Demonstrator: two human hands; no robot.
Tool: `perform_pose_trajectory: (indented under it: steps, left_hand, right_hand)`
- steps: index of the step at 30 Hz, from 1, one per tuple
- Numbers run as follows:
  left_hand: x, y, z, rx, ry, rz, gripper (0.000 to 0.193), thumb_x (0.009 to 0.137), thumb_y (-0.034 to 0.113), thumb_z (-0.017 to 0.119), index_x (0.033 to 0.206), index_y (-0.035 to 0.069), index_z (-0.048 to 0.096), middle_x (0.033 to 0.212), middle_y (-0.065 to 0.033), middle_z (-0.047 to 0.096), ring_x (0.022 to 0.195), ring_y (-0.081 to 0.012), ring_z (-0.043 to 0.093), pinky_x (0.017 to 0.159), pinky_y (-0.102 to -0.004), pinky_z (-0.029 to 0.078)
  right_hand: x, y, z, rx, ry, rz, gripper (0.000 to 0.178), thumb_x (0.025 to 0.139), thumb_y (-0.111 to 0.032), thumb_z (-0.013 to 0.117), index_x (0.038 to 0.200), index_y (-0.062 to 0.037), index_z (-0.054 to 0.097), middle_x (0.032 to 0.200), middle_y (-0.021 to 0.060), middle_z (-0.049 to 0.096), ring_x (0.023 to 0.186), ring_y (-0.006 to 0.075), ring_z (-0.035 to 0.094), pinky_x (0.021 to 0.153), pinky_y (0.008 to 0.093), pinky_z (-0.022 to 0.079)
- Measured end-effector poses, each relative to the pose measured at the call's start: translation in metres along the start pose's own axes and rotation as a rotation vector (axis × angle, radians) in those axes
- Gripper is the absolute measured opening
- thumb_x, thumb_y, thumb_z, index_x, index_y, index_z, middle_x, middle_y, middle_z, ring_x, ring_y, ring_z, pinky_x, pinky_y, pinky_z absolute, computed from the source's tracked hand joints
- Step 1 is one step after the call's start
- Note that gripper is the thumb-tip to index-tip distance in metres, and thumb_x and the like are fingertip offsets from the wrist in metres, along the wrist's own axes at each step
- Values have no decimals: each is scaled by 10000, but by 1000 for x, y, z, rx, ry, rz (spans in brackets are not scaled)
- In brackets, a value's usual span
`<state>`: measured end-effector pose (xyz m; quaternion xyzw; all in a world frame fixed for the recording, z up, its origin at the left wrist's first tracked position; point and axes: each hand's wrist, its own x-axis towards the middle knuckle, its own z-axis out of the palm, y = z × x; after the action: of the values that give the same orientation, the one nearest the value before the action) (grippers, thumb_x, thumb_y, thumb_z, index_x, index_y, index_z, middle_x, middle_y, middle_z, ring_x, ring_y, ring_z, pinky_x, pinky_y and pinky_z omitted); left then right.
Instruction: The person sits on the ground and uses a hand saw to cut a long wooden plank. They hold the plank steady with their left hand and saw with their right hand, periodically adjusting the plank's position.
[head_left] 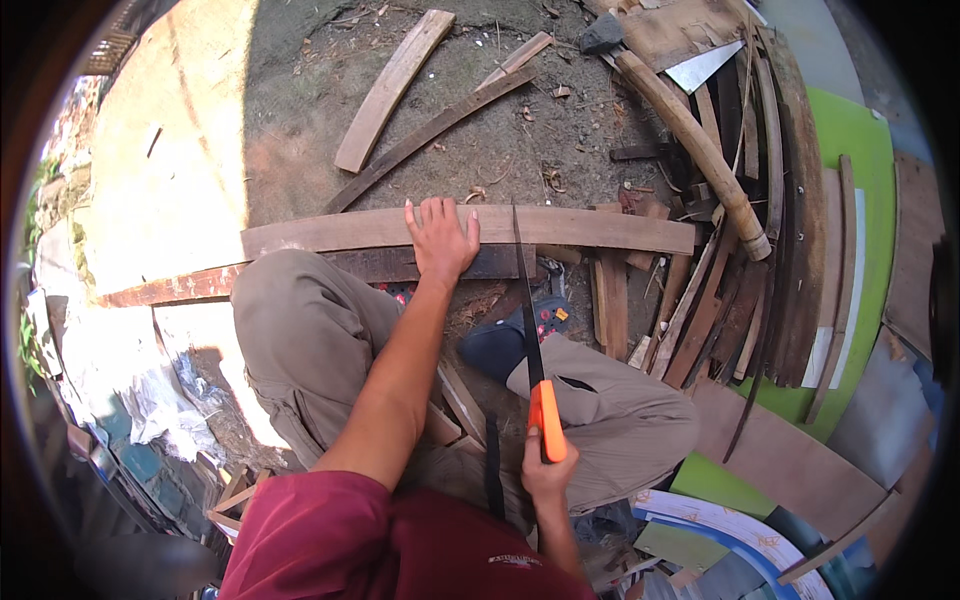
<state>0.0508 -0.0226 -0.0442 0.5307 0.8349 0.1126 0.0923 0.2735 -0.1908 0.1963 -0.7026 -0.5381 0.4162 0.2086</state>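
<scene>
A long wooden plank (600, 228) lies crosswise in front of my knees, on top of a darker beam (360, 263). My left hand (441, 240) bears down on the plank, fingers close together at its far edge and the thumb apart. My right hand (548, 472) is closed round the orange handle of a handsaw (549, 410). Its dark blade points away from me and crosses the plank to the right of my left hand. Whether the teeth have cut into the wood is too small to tell.
Loose boards (395, 90) lie on the dirt ground beyond. At the right is a heap of wood scraps (700, 310), with a hammer (690, 125) with a long wooden handle across it. Green panels (850, 130) lie farther right. Plastic sheeting (165, 390) is at the left.
</scene>
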Motion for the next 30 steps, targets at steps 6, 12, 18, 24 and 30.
perform_pose_trajectory:
  steps: [6,12,18,24,30]
  left_hand:
    - [-9,3,-1,9,14,40,447,966,412,544,1177,21,585,1181,-150,565,1262,-310,485,1202,-586,178]
    - [-8,-2,7,-2,-12,1,453,957,430,538,1177,37,581,1214,-130,561,1287,-295,463,1219,-578,148]
    - [-6,2,0,19,-12,15,425,965,428,529,1135,44,596,1161,-123,567,1261,-296,477,1211,-571,172]
    - [-10,0,-11,-7,-84,-3,425,974,416,529,1135,28,591,1149,-151,563,1256,-308,483,1206,-586,164]
    - [2,5,-6,11,-58,22,430,974,413,532,1132,18,594,1144,-146,571,1248,-305,489,1203,-588,171]
  right_hand:
    - [108,-13,72,8,-31,22,139,910,-107,665,941,27,682,780,219,682,664,360,674,661,395,521]
    - [7,-40,-17,-33,-96,68,118,886,-23,655,979,33,703,754,165,684,752,208,733,714,354,559]
    - [118,-22,80,13,20,53,162,899,-118,671,915,43,681,756,220,687,728,358,717,687,397,530]
    - [-2,-38,-11,-47,-126,93,77,866,-6,644,913,36,689,746,129,691,706,188,718,692,324,551]
    - [110,15,98,68,65,-56,97,877,-74,671,883,23,667,735,199,675,701,340,717,650,387,529]
